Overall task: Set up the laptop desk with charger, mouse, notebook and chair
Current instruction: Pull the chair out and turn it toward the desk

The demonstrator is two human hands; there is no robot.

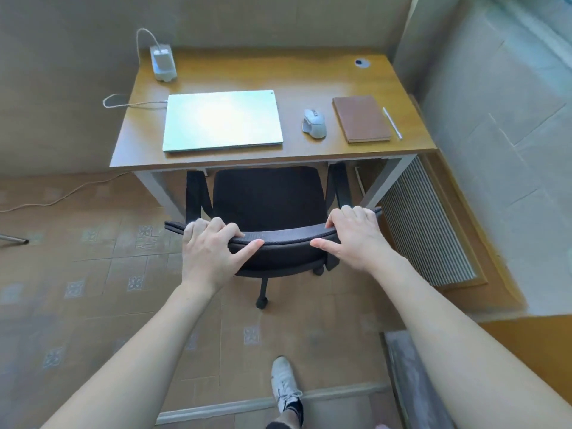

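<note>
chair [269,199] – straight ahead, seat partly under desk [309,82] | left hand [210,252], right hand [356,236] both clamped on backrest top – equally near

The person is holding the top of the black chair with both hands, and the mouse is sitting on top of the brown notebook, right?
Not quite. The head view shows the mouse sitting on the desk, left of the brown notebook, not on it. The rest is right: the left hand and right hand both grip the top of the black chair.
</note>
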